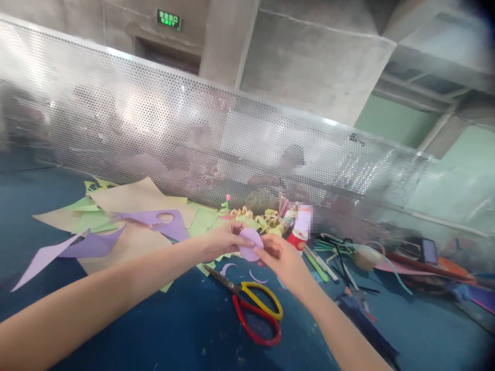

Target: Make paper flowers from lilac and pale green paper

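A small round purple paper cutout [250, 243] is held above the blue table [181, 335] between both hands. My left hand [223, 238] pinches its left edge, and my right hand [279, 258] pinches its right and lower edge. Just below the hands, scissors [255, 305] with one yellow and one red handle lie shut on the table. Thin purple paper trimmings [258, 279] lie beside the blades.
Purple, green and tan paper sheets [127, 219] are spread at the left. A red-and-white glue bottle [300, 231], curled paper strips [266, 220], sticks and a tape roll [365, 256] crowd the right. A perforated metal screen [162, 129] runs along the table's far edge, with people behind it.
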{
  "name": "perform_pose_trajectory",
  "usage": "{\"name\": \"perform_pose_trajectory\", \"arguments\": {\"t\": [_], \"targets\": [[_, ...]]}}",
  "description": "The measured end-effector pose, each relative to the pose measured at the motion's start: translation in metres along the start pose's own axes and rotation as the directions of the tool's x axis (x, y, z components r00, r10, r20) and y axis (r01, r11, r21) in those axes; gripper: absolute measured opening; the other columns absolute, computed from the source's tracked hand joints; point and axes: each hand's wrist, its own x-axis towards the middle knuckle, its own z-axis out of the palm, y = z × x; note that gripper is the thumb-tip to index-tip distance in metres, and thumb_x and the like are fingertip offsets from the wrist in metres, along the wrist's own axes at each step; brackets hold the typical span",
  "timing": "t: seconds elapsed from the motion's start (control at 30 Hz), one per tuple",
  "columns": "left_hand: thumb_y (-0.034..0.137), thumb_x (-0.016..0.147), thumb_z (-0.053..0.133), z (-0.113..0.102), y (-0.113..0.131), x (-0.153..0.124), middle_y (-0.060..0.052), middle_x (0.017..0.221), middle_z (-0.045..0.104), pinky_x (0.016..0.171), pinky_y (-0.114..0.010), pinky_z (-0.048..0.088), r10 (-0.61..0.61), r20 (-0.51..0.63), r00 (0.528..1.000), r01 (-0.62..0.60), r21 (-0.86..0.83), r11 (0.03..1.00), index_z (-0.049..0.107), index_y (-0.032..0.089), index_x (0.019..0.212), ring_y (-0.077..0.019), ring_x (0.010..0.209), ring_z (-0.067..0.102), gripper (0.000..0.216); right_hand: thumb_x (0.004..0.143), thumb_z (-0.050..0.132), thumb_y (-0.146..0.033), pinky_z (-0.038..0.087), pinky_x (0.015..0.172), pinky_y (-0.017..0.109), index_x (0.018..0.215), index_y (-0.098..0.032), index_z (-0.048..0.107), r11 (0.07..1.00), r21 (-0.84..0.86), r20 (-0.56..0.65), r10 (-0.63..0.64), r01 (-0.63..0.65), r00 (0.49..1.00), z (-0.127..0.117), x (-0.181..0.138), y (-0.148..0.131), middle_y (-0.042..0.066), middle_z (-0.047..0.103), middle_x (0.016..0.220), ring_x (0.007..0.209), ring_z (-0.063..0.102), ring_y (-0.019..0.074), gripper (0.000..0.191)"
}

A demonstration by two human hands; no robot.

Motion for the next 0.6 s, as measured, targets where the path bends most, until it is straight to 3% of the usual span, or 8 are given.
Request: {"name": "perform_pose_trajectory", "arguments": {"t": [0.1, 0.17, 0.27, 0.37, 0.47, 0.6], "targets": [[0.024, 0.064, 0.071, -0.001, -0.009, 0.003, -0.003, 0.077, 0.064, 0.070, -0.026, 0.048, -0.068, 0.011, 0.998, 0.069, -0.058, 0.996, 0.057, 0.013, 0.079, -0.0123, 0.072, 0.062, 0.023, 0.074, 0.056, -0.035, 0.050, 0.061, 0.028, 0.087, -0.015, 0.055, 1.000, 0.016, 0.026, 0.014, -0.015, 1.000, -0.010, 0.005, 0.013, 0.004, 0.065, 0.079, 0.063, 0.061, 0.0140, 0.024], [0.025, 0.067, 0.070, -0.003, -0.010, 0.005, -0.005, 0.080, 0.065, 0.075, -0.027, 0.048, -0.114, -0.010, 0.993, 0.112, -0.095, 0.989, 0.057, 0.014, 0.079, -0.0136, 0.075, 0.063, 0.021, 0.072, 0.059, -0.035, 0.051, 0.062, 0.028, 0.088, -0.014, 0.056, 0.997, 0.055, -0.019, 0.049, -0.048, 0.999, -0.019, 0.008, 0.020, 0.005, 0.065, 0.079, 0.063, 0.061, 0.0141, 0.027], [0.022, 0.065, 0.071, -0.006, -0.011, 0.006, -0.006, 0.083, 0.067, 0.078, -0.028, 0.049, -0.148, -0.055, 0.987, 0.142, -0.102, 0.985, 0.056, 0.014, 0.078, -0.0160, 0.079, 0.064, 0.022, 0.070, 0.062, -0.036, 0.051, 0.064, 0.027, 0.090, -0.015, 0.058, 0.975, 0.213, -0.240, 0.115, -0.064, 0.964, -0.032, 0.012, 0.027, 0.005, 0.065, 0.081, 0.065, 0.061, 0.0136, 0.029], [0.022, 0.063, 0.073, -0.006, -0.013, 0.007, -0.006, 0.081, 0.067, 0.078, -0.027, 0.049, -0.155, -0.091, 0.984, 0.148, -0.079, 0.986, 0.055, 0.014, 0.079, -0.0166, 0.079, 0.065, 0.026, 0.066, 0.066, -0.035, 0.050, 0.064, 0.025, 0.088, -0.018, 0.059, 0.908, 0.419, -0.403, 0.173, 0.013, 0.898, -0.038, 0.014, 0.030, 0.003, 0.064, 0.083, 0.067, 0.060, 0.0124, 0.028], [0.024, 0.062, 0.073, -0.005, -0.017, 0.008, -0.005, 0.077, 0.067, 0.078, -0.028, 0.049, -0.161, -0.110, 0.981, 0.157, -0.049, 0.986, 0.054, 0.014, 0.082, -0.0164, 0.078, 0.065, 0.029, 0.067, 0.065, -0.035, 0.050, 0.062, 0.025, 0.090, -0.018, 0.060, 0.904, 0.424, -0.287, 0.185, -0.048, 0.940, -0.035, 0.013, 0.032, 0.003, 0.064, 0.083, 0.068, 0.060, 0.0128, 0.029], [0.023, 0.062, 0.073, -0.004, -0.021, 0.010, -0.004, 0.077, 0.067, 0.079, -0.027, 0.049, -0.173, -0.071, 0.982, 0.172, -0.027, 0.985, 0.054, 0.015, 0.085, -0.0139, 0.077, 0.065, 0.031, 0.069, 0.063, -0.035, 0.049, 0.063, 0.028, 0.090, -0.013, 0.063, 0.984, 0.097, -0.132, 0.160, -0.148, 0.978, -0.026, 0.011, 0.034, 0.005, 0.064, 0.083, 0.069, 0.059, 0.0146, 0.031]]}}
